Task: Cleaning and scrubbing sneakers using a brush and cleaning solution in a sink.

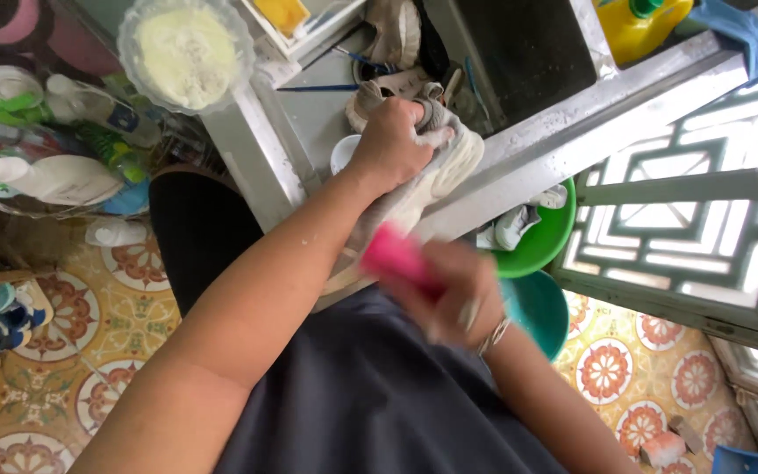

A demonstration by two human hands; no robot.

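Left hand (388, 145) clamped over the upper part of a grey-and-white shoe (427, 180), fingers dug into its collar, holding it tipped against the edge of the metal table (519, 167). Right hand (449, 294) closed around a pink brush (396, 254), blurred, just below the shoe's sole end; the brush head sits close to the shoe, contact not clear. Shoe lies above the person's dark lap, at the table's near edge. On the table beyond the shoe: a small white cup (342, 154), pens or thin brushes (326, 88), another light shoe (396, 31). At the table's far corner, a yellow bottle (638, 26) and a blue cloth (743, 35). Below the table's edge, beside the right wrist, a green basin (546, 241) holding pale shoes, and a teal basin (541, 312) under it. Left of the table, a clear bowl of pale powder (188, 53) above a shelf of bottles (46, 175). Patterned floor tiles (125, 307) underneath.
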